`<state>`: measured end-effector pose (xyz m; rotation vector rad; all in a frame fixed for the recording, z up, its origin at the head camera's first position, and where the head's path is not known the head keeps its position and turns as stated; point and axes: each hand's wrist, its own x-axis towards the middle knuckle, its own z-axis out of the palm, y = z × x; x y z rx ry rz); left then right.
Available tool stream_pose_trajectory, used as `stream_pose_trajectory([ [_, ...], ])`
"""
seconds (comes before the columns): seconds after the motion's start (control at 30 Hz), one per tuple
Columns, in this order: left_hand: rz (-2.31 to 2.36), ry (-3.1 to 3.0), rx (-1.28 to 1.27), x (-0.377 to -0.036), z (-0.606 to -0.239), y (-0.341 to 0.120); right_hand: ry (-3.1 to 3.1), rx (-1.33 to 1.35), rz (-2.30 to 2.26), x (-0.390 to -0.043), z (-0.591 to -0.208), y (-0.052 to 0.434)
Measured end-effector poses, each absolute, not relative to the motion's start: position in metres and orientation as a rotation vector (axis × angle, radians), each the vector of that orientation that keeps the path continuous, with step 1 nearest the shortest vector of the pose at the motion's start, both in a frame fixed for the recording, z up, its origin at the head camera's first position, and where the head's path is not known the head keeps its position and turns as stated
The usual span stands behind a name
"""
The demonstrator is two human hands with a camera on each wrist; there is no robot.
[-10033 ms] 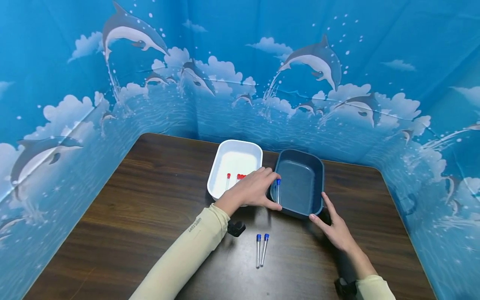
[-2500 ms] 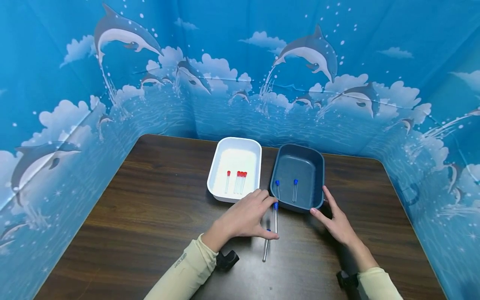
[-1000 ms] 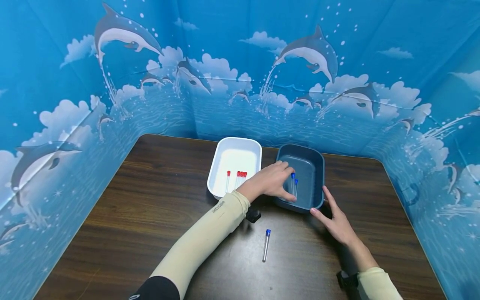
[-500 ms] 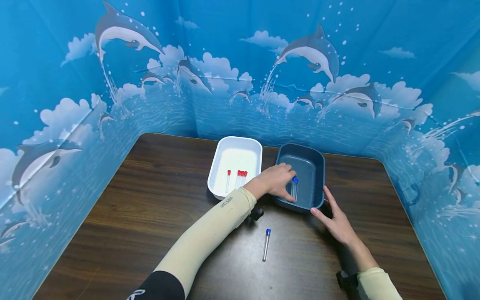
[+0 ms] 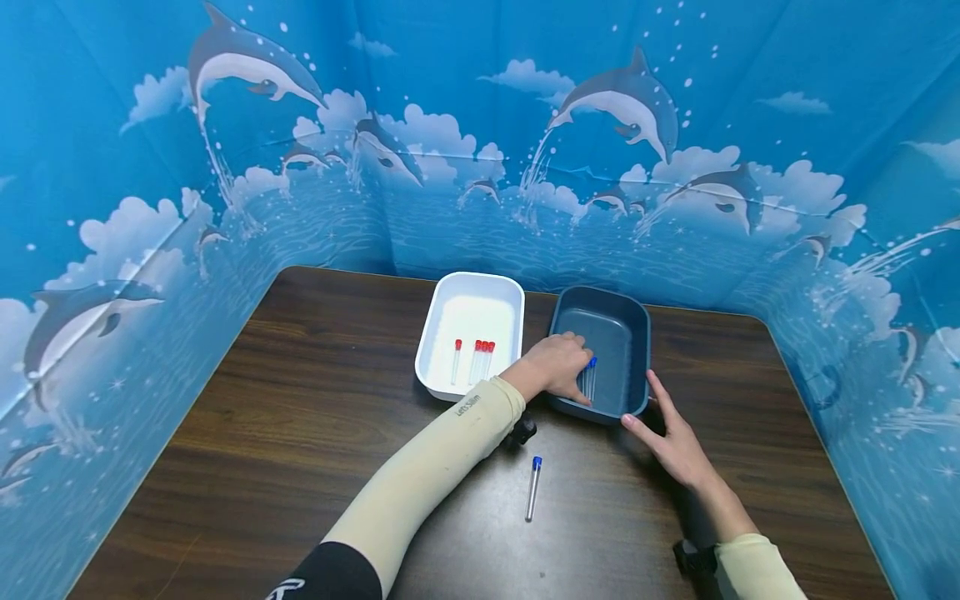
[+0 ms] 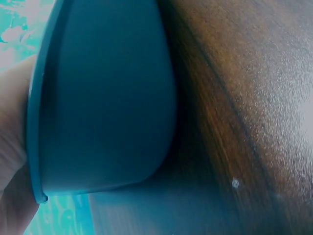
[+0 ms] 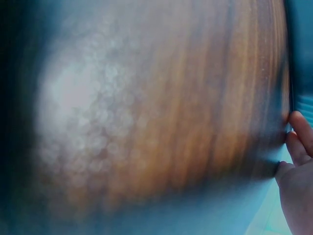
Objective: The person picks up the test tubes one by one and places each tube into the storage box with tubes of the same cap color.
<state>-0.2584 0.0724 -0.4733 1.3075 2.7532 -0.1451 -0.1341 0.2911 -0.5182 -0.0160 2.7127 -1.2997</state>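
Note:
My left hand (image 5: 558, 364) reaches over the near left rim of a dark blue-grey bin (image 5: 626, 333). Its thumb and fingers pinch a blue-capped test tube low inside, largely covered by the fingers. Close beside them lies another blue-capped test tube (image 5: 590, 383). Whatever is under the palm stays hidden. In the left wrist view the bin's outer wall (image 6: 107, 98) fills much of the frame. My right hand (image 5: 675, 446) touches the bin's near right corner with extended thumb and fingers. One blue-capped test tube (image 5: 533, 490) lies on the table in front.
A white bin (image 5: 472, 312) stands left of the dark one, with several red-capped test tubes (image 5: 483, 360) in it. Both bins are near the back edge of the brown wooden table (image 5: 315, 400). A dolphin-print curtain (image 5: 450, 125) hangs behind.
My left hand carried a blue-capped tube from the table into the dark bin, then lowered it beside another. One tube is left on the table. My right hand has stayed at the corner.

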Motion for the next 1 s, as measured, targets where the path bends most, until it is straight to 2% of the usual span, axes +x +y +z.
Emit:
stream_pose_trajectory([
  [1.0, -0.301, 2.744, 1.224, -0.2602, -0.4787, 0.0828, 2.717, 0.006, -1.287, -0.1347, -0.5201, 0.2923],
])
